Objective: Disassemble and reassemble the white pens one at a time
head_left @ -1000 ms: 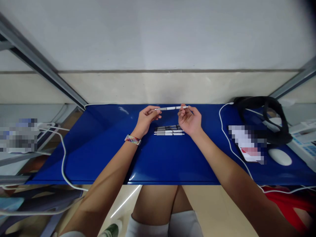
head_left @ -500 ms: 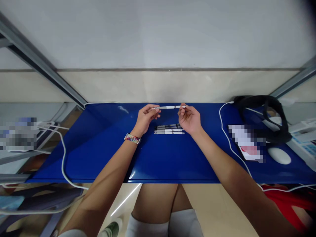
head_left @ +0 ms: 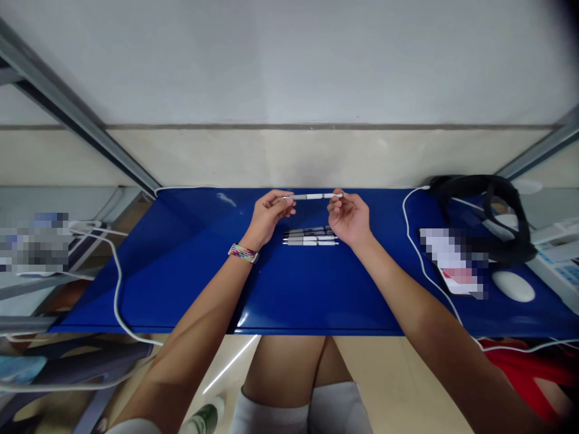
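Note:
Between my two hands a white and grey pen point(head_left: 315, 196) is held level above the far part of the blue table point(head_left: 307, 283). My left hand point(head_left: 270, 214) pinches its tip end, and my right hand point(head_left: 349, 218) pinches the other end with thumb and fingertips. Below the held pen, several pens lie side by side on the table, pointing left; the nearest is a white pen point(head_left: 312, 243), and behind it are darker pens point(head_left: 307, 232). My right fingers partly cover the right ends of the farther pens.
To the right are a phone with a blurred screen point(head_left: 452, 265), a white mouse point(head_left: 512, 286) and a black strap-like headset point(head_left: 520, 211). A white cable point(head_left: 409, 232) runs beside them. Another white cable point(head_left: 118, 283) crosses the table's left side. A wall stands behind.
Hands and pen hold nearly the same pose. The whole view has shifted very slightly; the pens on the table have not moved.

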`<state>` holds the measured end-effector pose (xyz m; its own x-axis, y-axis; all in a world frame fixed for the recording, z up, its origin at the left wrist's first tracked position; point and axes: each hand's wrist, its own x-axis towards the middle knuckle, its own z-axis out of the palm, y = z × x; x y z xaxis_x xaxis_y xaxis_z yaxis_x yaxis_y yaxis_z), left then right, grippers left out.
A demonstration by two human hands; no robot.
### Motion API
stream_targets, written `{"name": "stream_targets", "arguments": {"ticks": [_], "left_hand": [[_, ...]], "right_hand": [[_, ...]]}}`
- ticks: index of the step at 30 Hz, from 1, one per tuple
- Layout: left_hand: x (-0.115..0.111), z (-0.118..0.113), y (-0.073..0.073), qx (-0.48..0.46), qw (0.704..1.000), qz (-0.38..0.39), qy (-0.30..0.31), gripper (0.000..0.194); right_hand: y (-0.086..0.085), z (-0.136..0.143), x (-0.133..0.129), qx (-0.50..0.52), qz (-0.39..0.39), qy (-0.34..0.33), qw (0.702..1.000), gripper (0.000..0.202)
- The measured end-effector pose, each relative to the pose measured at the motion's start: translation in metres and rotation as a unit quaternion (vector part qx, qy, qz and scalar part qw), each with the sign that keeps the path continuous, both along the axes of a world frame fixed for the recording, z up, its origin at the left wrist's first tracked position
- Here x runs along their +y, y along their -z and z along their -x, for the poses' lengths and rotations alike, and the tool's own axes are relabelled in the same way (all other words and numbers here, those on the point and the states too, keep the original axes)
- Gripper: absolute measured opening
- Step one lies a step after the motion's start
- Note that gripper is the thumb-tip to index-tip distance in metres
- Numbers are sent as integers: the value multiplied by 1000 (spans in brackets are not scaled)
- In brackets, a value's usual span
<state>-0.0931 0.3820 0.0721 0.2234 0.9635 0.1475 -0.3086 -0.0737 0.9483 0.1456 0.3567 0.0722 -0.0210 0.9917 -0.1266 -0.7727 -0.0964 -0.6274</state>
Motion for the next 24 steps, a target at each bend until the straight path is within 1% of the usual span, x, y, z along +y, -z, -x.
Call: {"name": "stream_targets", "arguments": {"ticks": [1, 5, 8, 12, 14, 16, 17, 19, 21, 24], "left_hand": [[0, 0, 0, 0, 1000, 0, 2, 32], [-1, 1, -2, 15, 1000, -12, -2, 28], [-3, 1, -4, 53, 998, -46, -5, 24], [-6, -1, -5, 112, 990, -84, 19, 25], [-7, -2, -4, 139, 985, -96, 28, 27], [-6, -1, -1, 181, 976, -120, 23, 24], [-5, -1, 1, 207, 969, -137, 15, 21], [-2, 1, 5, 261, 951, -167, -3, 16], [0, 4, 9, 296, 936, -190, -12, 11], [3, 7, 13, 319, 922, -220, 0, 7]], "right_hand": [[-1, 0, -1, -14, -2, 3, 1000, 11], [-7, 1, -3, -78, -8, 3, 997, 28], [-9, 3, -4, -141, -37, -2, 989, 28], [-7, 3, -5, -201, -95, 0, 975, 30], [-5, -1, -5, -245, -117, -9, 962, 33], [-2, -8, -4, -317, -138, -8, 938, 33], [0, -11, -3, -360, -150, -1, 921, 31], [5, -18, -1, -444, -179, 29, 877, 20], [8, -23, 0, -513, -204, 38, 833, 11], [10, -28, -1, -582, -222, 1, 782, 12]]}}
